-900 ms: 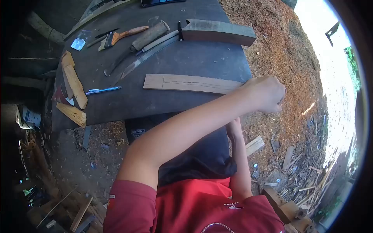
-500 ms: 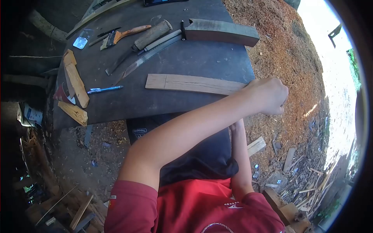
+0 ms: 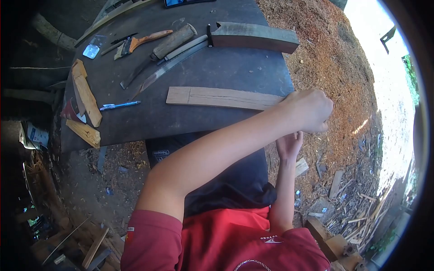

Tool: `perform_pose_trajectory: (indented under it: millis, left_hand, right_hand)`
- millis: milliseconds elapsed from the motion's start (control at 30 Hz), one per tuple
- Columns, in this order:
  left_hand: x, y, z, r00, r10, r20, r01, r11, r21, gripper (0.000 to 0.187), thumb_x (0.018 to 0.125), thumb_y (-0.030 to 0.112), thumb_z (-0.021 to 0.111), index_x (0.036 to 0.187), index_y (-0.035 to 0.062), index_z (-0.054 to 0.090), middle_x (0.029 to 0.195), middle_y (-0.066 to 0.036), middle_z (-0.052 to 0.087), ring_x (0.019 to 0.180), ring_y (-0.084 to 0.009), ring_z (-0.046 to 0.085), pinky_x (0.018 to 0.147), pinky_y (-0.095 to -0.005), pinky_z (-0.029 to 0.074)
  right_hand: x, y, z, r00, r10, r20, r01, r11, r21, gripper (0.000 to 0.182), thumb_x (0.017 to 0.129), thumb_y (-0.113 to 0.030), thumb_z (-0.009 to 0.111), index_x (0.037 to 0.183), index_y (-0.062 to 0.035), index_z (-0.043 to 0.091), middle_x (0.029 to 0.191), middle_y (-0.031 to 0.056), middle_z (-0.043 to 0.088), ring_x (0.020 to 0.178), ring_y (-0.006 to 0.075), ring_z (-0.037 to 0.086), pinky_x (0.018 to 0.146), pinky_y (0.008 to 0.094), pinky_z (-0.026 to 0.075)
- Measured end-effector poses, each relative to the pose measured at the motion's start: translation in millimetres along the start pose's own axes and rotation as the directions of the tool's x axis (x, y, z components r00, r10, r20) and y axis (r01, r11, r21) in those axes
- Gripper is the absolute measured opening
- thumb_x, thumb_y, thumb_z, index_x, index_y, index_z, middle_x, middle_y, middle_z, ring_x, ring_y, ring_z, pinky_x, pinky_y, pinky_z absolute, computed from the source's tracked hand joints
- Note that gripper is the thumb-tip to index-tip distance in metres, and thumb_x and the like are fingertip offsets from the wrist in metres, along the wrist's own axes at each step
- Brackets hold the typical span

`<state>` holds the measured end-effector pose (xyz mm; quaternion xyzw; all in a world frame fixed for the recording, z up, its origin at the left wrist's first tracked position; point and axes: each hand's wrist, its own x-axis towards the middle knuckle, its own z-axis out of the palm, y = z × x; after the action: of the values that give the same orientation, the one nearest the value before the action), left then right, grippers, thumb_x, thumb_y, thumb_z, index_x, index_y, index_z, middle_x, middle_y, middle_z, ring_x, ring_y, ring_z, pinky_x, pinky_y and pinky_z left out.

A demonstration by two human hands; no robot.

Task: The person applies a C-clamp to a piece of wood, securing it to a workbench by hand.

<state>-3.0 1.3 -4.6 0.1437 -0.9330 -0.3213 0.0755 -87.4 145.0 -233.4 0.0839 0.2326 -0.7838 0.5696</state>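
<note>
My left arm reaches across my body, and my left hand (image 3: 310, 110) is closed in a fist at the table's right edge. Whatever it holds, if anything, is hidden. A flat wooden strip (image 3: 217, 96) with pencil lines lies on the dark table (image 3: 181, 121), its right end covered by my left wrist. My right hand (image 3: 289, 144) is just below, palm and thumb partly showing beside the table edge. Its other fingers are hidden behind my left arm.
Farther back lie a thick wood block (image 3: 254, 37), a wooden-handled chisel (image 3: 174, 41), a paintbrush (image 3: 135, 44) and a marking gauge bar (image 3: 186, 47). A blue pen (image 3: 120, 105) and wood offcuts (image 3: 87, 97) are at left. Sawdust (image 3: 334, 67) is heaped at right.
My right hand has shifted right, showing more palm and thumb below my left wrist. The left hand stays closed in nearly the same place. The whole view has slid slightly left.
</note>
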Motion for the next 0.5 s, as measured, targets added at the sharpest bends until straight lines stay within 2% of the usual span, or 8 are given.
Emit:
perform_pose_trajectory:
  millis: [67, 167, 267, 300, 433, 500]
  left_hand:
    - [-1, 2, -3, 1.000, -0.003, 0.017, 0.002, 1.000, 0.011, 0.021, 0.083, 0.019, 0.069, 0.094, 0.0049, 0.080, 0.084, -0.016, 0.076, 0.081, -0.0289, 0.075, 0.079, -0.0405, 0.062]
    - [-3, 1, -2, 1.000, -0.003, -0.012, 0.003, 1.000, -0.002, 0.021, 0.084, 0.019, 0.068, 0.094, 0.0048, 0.080, 0.083, -0.016, 0.076, 0.079, -0.0297, 0.075, 0.079, -0.0404, 0.062]
    - [-2, 1, -3, 1.000, 0.011, -0.007, -0.011, 1.000, 0.008, 0.021, 0.084, 0.020, 0.068, 0.094, 0.0044, 0.080, 0.082, -0.017, 0.075, 0.078, -0.0309, 0.075, 0.079, -0.0407, 0.061]
    - [-1, 0, -2, 1.000, 0.020, -0.009, -0.020, 1.000, 0.009, 0.021, 0.084, 0.020, 0.068, 0.093, 0.0042, 0.079, 0.081, -0.018, 0.075, 0.078, -0.0312, 0.075, 0.079, -0.0408, 0.061]
    - [-3, 1, -3, 0.999, 0.018, -0.030, -0.018, 1.000, 0.007, 0.020, 0.083, 0.019, 0.069, 0.091, 0.0035, 0.079, 0.079, -0.019, 0.074, 0.078, -0.0316, 0.074, 0.077, -0.0412, 0.061]
    - [-4, 2, -4, 0.999, 0.012, -0.038, -0.012, 1.000, 0.015, 0.020, 0.083, 0.019, 0.069, 0.090, 0.0032, 0.079, 0.078, -0.019, 0.073, 0.077, -0.0315, 0.074, 0.077, -0.0413, 0.061]
  right_hand:
    - [-2, -6, -32, 0.990, 0.046, 0.136, -0.044, 0.999, -0.020, 0.043, 0.104, -0.035, 0.047, 0.133, -0.0046, 0.056, 0.134, 0.0144, 0.060, 0.129, 0.0274, 0.053, 0.110, 0.0444, 0.041]
    - [-25, 4, 2, 0.992, -0.004, -0.124, -0.018, 0.985, -0.173, 0.039, 0.101, -0.036, 0.049, 0.120, -0.0035, 0.059, 0.100, 0.0112, 0.068, 0.092, 0.0227, 0.058, 0.088, 0.0373, 0.044]
    - [-31, 7, -9, 0.992, 0.126, 0.020, -0.119, 0.974, -0.191, 0.039, 0.101, -0.036, 0.050, 0.121, -0.0035, 0.059, 0.085, 0.0096, 0.069, 0.080, 0.0212, 0.056, 0.078, 0.0335, 0.042]
    - [-35, 12, 1, 0.989, 0.140, -0.045, -0.147, 0.968, -0.205, 0.040, 0.101, -0.037, 0.050, 0.122, -0.0041, 0.059, 0.084, 0.0103, 0.069, 0.074, 0.0198, 0.054, 0.075, 0.0322, 0.042]
    - [-35, 23, 2, 0.962, 0.270, 0.043, -0.253, 0.940, -0.226, 0.039, 0.102, -0.036, 0.047, 0.125, -0.0067, 0.057, 0.088, 0.0111, 0.070, 0.074, 0.0185, 0.054, 0.073, 0.0320, 0.043]
    - [-35, 32, 14, 0.965, 0.259, -0.034, -0.260, 0.934, -0.245, 0.037, 0.102, -0.035, 0.045, 0.124, -0.0074, 0.057, 0.090, 0.0113, 0.070, 0.075, 0.0188, 0.055, 0.073, 0.0323, 0.044]
